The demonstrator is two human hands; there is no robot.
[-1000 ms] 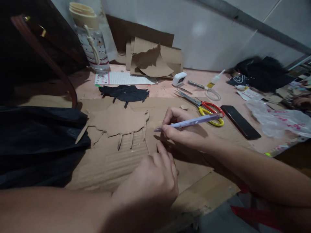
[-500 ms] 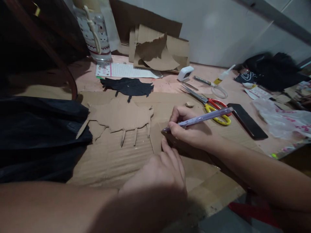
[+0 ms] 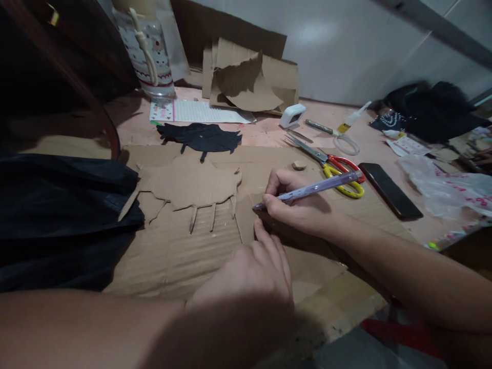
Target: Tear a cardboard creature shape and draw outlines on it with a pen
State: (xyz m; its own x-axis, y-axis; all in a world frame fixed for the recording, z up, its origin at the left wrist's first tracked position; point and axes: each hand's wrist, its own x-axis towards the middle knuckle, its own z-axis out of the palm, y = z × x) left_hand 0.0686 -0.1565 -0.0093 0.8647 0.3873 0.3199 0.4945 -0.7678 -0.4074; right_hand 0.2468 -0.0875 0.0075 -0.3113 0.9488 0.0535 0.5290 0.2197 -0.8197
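A purple pen point(image 3: 315, 188) is gripped in my right hand point(image 3: 298, 207), its tip on or just over a brown cardboard piece point(image 3: 246, 212). Just below the tip, my left hand point(image 3: 255, 269) rests on the same piece with fingers stretched out, the index fingertip close to the pen point. To the left lies a cardboard cutout point(image 3: 188, 179) with thin leg-like strips and jagged edges. Above it is a black cutout point(image 3: 200, 137) of similar outline. Everything rests on a larger cardboard sheet point(image 3: 165, 266). My hands cover part of the piece under the pen.
Scissors point(image 3: 325, 159) with red and yellow handles and a black phone point(image 3: 390, 192) lie right of my right hand. Black fabric point(image 3: 57, 220) covers the left side. Behind stand a bottle point(image 3: 148, 61) and folded cardboard point(image 3: 277, 77). A plastic bag point(image 3: 446, 189) is far right.
The whole view has shifted very slightly, so things sit a little further left. Both hands and the pen keep nearly the same place on the cardboard.
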